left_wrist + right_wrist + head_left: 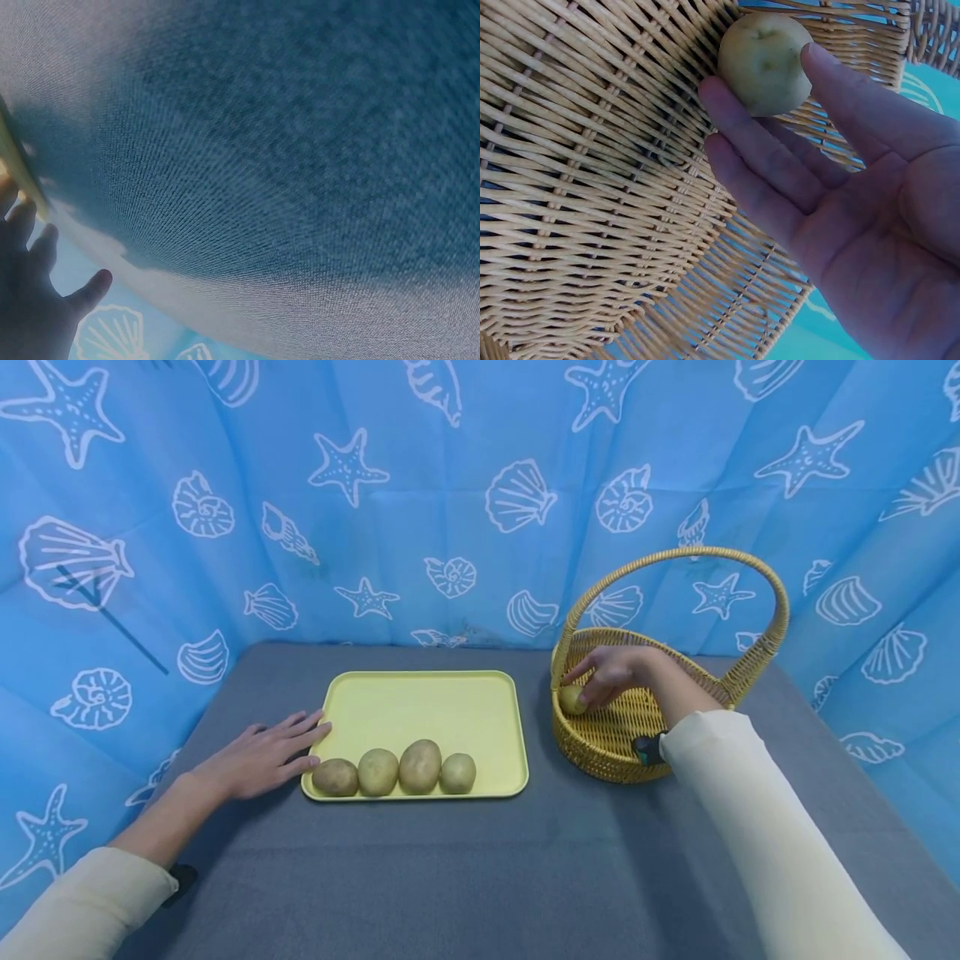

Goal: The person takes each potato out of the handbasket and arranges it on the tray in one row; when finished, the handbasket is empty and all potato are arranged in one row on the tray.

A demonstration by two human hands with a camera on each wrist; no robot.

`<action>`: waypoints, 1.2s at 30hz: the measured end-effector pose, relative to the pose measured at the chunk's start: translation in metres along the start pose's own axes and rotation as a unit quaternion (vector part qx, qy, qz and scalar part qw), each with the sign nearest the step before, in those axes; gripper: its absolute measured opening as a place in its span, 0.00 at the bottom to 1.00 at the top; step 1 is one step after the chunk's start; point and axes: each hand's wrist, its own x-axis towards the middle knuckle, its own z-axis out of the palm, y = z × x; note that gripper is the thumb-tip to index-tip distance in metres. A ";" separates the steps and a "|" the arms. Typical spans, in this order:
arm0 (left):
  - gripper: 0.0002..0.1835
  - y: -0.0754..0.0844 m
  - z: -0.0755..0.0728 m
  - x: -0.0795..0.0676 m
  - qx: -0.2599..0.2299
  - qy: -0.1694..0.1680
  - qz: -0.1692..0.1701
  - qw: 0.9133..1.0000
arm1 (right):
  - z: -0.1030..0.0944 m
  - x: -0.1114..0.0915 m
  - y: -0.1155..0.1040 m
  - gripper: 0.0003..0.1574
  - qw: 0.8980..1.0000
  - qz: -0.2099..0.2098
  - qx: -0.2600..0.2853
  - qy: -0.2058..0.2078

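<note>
Inside a wicker basket (600, 763) on the right, my right hand (617, 673) holds a small potato (765, 64) between thumb and fingers, against the basket's left side. The right wrist view shows the thumb on one side of this potato and fingertips on the other. My left hand (258, 756) lies with straight, spread fingers at the left edge of a yellow tray (420, 710). Along the tray's front edge sit several potatoes (420, 767) in a row, the leftmost close to the left thumb. In the left wrist view, the left hand (34, 292) appears dark beside the tray's rim.
A tall arched handle (682, 553) rises over the basket. Grey cloth (450, 877) covers the table. Behind and at both sides hangs a blue curtain (450, 460) with white shells and starfish.
</note>
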 end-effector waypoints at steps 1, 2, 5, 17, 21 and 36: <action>0.36 0.000 0.000 0.000 0.001 0.000 0.000 1.000 | 0.000 0.001 -0.001 0.38 1.000 0.002 -0.002 -0.001; 0.36 -0.001 0.000 0.000 0.002 0.000 0.001 1.000 | -0.001 0.002 -0.001 0.38 1.000 0.002 -0.006 -0.002; 0.36 -0.001 0.000 0.000 0.001 0.000 0.001 1.000 | -0.001 0.004 -0.003 0.37 1.000 -0.001 -0.020 -0.003; 0.36 0.002 0.000 -0.001 -0.006 0.004 0.003 1.000 | -0.001 -0.003 -0.003 0.35 0.996 -0.056 -0.075 0.003; 0.36 0.001 -0.002 -0.001 -0.007 0.008 0.003 1.000 | -0.001 -0.012 -0.003 0.34 0.983 -0.117 -0.143 0.022; 0.36 0.000 -0.002 -0.002 -0.010 0.007 0.004 1.000 | 0.014 -0.053 -0.014 0.31 0.953 -0.263 -0.137 0.056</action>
